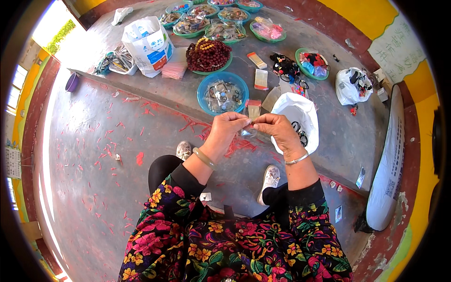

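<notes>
Both hands pinching one small clear packet, held above the floor.
Left hand and right hand are clamping the packet between fingertips; grip looking slight; packet risking slipping beside the blue bowl.

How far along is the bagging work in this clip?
Done: the blue bowl already holds many small filled clear packets. In hand: the left hand and right hand pinch one small clear packet between them. Left: dark rings remain in the white bag, and red beads fill a green dish.
</notes>
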Tool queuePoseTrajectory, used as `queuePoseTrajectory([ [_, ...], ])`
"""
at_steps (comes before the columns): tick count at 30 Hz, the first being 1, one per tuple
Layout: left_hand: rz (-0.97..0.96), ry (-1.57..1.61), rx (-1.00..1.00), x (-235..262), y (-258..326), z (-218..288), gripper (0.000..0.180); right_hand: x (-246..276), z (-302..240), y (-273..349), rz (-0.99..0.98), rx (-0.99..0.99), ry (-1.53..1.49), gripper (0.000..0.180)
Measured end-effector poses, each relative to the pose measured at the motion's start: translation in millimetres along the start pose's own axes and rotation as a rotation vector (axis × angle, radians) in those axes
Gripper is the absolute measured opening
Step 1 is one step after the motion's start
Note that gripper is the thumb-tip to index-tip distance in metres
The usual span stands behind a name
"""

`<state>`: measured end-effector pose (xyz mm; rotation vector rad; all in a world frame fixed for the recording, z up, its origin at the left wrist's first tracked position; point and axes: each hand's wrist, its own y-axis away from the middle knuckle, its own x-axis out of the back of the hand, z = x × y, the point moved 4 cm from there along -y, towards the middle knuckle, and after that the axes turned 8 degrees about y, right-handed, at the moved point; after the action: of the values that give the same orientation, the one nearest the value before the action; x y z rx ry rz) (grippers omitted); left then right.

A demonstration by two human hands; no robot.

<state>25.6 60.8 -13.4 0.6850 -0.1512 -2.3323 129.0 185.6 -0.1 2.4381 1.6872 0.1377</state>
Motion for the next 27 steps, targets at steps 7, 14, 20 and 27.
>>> queuePoseTrajectory([
  [7,0.012,0.024,0.011,2,-1,-3,0.012,1,3,-2,0.03,0.027,-0.01,0.023],
  [14,0.029,-0.045,-0.034,4,-5,-5,0.012,14,-12,2,0.375,0.234,0.161,0.025],
  [20,0.029,-0.176,-0.035,3,-4,-6,0.014,10,-25,9,0.406,0.346,0.296,0.018],
  [27,0.066,-0.324,-0.147,-2,0,3,0.013,15,-21,8,0.422,0.321,0.26,0.015],
])
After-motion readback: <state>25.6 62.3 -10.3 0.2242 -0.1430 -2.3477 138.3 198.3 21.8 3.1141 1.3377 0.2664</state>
